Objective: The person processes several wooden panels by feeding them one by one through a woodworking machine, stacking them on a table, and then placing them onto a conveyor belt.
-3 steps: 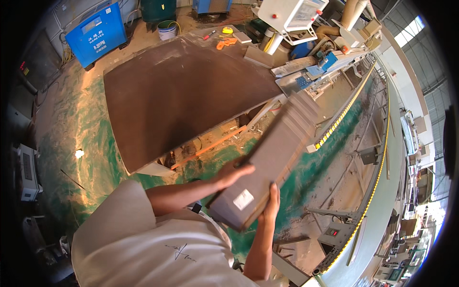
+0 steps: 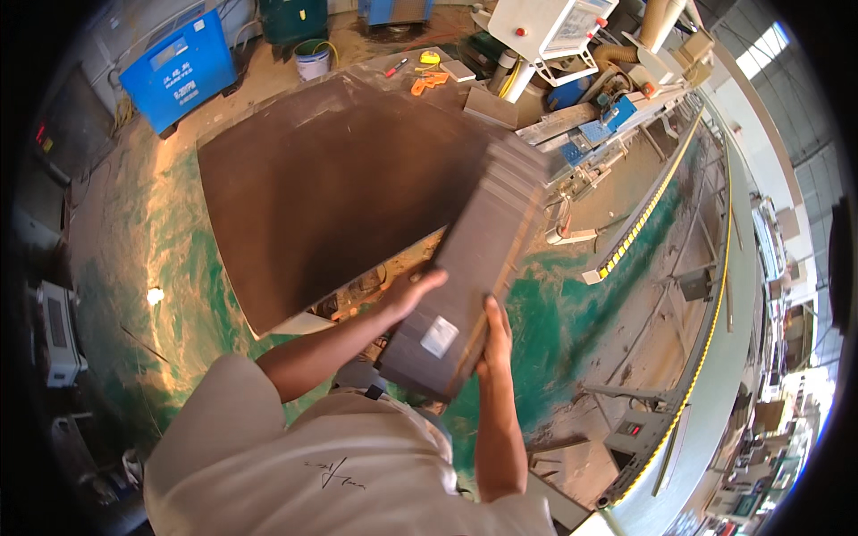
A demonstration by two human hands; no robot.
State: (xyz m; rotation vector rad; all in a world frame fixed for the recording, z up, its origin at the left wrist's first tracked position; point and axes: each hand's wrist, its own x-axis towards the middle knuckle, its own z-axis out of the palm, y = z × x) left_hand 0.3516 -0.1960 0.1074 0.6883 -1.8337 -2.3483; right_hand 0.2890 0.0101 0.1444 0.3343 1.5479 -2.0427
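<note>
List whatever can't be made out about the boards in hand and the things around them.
- Head view: the underside of the brown boards faces away; their far end is blurred, so their number is uncertain.
- Head view: some fingers of the left hand are hidden by the boards.
- Head view: print on the white label, too small and blurred.
- Head view: top of the green bin, cut off by the upper edge.

The head-worn fisheye looks closely down at both hands (image 2: pixel 415 293).
</note>
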